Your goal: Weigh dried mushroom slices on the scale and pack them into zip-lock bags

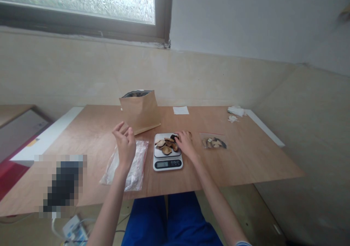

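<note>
On the white kitchen scale [168, 164] lies a small pile of dried brown slices [166, 150], which look like dried mushroom or herb pieces. My right hand [186, 143] reaches over the plate's upper right corner, its bent fingers on a dark dried slice [174, 137]; the palm side is hidden. Raised in front of the kraft paper bag [140, 111] is my left hand [125, 143], empty, with loosely bent fingers and the thumb apart. The paper bag stands upright with its top open. Below my left hand are clear plastic bags [138, 165], lying flat.
Right of the scale lies a small zip bag [213, 141] with dried pieces inside. A white paper [181, 110] lies near the wall, and crumpled white scraps [235, 111] sit at the back right. A pixelated dark object [64, 184] is at the front left, above a power strip [75, 229].
</note>
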### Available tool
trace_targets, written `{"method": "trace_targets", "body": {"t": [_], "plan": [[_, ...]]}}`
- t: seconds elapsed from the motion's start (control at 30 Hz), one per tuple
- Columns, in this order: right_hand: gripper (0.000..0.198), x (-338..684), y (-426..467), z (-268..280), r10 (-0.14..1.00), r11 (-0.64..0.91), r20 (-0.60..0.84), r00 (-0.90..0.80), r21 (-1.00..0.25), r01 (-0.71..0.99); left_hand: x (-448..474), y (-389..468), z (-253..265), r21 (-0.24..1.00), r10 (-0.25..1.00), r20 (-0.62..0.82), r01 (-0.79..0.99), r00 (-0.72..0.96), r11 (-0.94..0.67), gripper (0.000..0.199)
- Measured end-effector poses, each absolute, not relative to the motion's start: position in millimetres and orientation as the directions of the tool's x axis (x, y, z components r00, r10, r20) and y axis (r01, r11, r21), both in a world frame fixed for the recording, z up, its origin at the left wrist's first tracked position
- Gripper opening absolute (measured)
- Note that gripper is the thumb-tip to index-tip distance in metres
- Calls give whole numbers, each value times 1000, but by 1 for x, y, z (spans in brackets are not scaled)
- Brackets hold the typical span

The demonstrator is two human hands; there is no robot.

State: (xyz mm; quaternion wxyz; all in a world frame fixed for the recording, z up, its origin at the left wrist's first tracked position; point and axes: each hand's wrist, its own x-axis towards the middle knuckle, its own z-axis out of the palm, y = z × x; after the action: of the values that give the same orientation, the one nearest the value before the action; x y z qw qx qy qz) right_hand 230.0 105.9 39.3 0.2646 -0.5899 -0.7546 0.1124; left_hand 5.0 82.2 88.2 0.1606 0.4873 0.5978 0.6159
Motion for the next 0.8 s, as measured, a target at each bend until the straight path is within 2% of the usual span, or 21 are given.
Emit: {"method": "trace_targets", "body": {"t": [0.1, 0.27, 0.4, 0.5, 0.67, 0.8], "plan": [[19, 230, 111, 40, 955, 249, 266, -131, -478, 842, 8, 61, 66, 910, 832, 340, 377, -439, -173, 35], [21, 255, 115, 39, 935, 122, 346, 77, -518, 846, 11, 29, 33, 903, 880, 272, 420, -389, -94, 29], [23, 289, 120, 33, 918, -70, 339, 208, -379, 923, 7, 12, 7, 875, 895, 296, 470, -333, -114, 27], [24, 308, 126, 26, 917, -148, 324, 234, -269, 952, 2, 7, -12, 819, 891, 352, 555, -286, -145, 28], [24, 312, 132, 19, 936, -124, 294, 194, -241, 963, 4, 6, -24, 637, 898, 423, 745, -123, -198, 28], [25, 299, 134, 17, 961, 70, 276, 4, -260, 963, 7, 7, -26, 563, 897, 432, 804, -90, -191, 33]]}}
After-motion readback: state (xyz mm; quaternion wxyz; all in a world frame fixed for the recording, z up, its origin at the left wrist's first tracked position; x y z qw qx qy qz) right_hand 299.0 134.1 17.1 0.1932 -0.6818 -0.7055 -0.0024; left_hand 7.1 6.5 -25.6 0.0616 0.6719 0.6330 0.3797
